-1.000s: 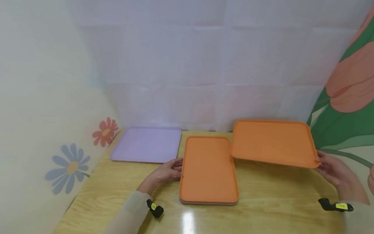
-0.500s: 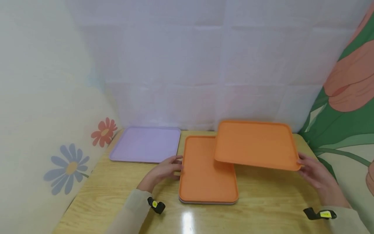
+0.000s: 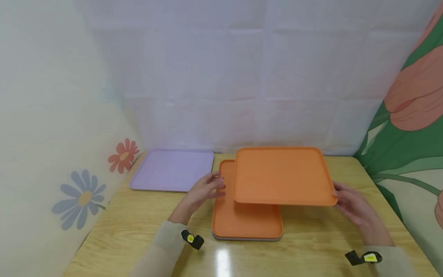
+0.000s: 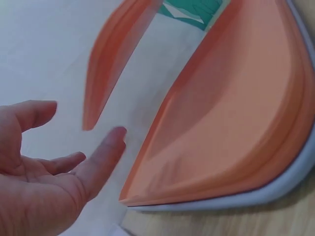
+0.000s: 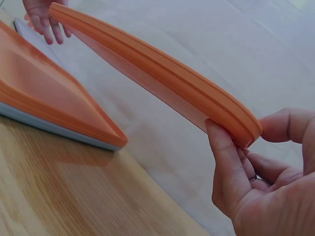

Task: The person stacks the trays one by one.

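An orange tray (image 3: 280, 176) is held in the air above the table, over the far part of a stack. My right hand (image 3: 354, 206) pinches its right edge, thumb above and fingers beneath, as the right wrist view shows on the raised tray (image 5: 162, 69). The stack has another orange tray (image 3: 245, 223) on top, lying lengthwise, with a pale grey-lilac tray (image 4: 256, 199) under it. My left hand (image 3: 204, 190) hovers at the stack's left side, fingers spread and apart from the raised tray's left edge. In the left wrist view that hand (image 4: 54, 172) holds nothing.
A lilac tray (image 3: 174, 171) lies flat at the back left of the wooden table (image 3: 138, 231). Behind the table hangs a white cloth (image 3: 207, 77). Walls painted with flowers stand to the left and right.
My right hand has carried the raised orange tray leftward, from beside the stack to over it. My left hand has come off the stack's left edge and lifted slightly.
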Demonstrator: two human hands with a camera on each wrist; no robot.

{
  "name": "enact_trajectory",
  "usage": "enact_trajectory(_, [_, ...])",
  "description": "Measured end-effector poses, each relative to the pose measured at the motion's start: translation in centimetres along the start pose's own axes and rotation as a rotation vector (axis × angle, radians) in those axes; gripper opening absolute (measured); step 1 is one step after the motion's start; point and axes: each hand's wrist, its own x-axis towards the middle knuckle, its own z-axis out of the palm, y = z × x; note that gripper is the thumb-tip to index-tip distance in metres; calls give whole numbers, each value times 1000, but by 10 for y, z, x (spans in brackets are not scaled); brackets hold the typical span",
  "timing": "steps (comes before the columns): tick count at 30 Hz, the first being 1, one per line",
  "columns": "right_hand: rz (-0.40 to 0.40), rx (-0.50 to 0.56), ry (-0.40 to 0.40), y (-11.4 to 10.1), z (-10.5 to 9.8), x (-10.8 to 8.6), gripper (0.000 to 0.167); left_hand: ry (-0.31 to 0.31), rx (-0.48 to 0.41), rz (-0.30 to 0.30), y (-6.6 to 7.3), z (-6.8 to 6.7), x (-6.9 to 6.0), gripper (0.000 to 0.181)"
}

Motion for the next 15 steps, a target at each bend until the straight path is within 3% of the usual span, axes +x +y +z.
enact_trajectory(3, [15,-1,21,4,6,3,55,7,-34,0,-1,3,1,60])
enact_trajectory(15, [69,-39,59,17,17,15,51,10,-12,-4,-3,3,2,67])
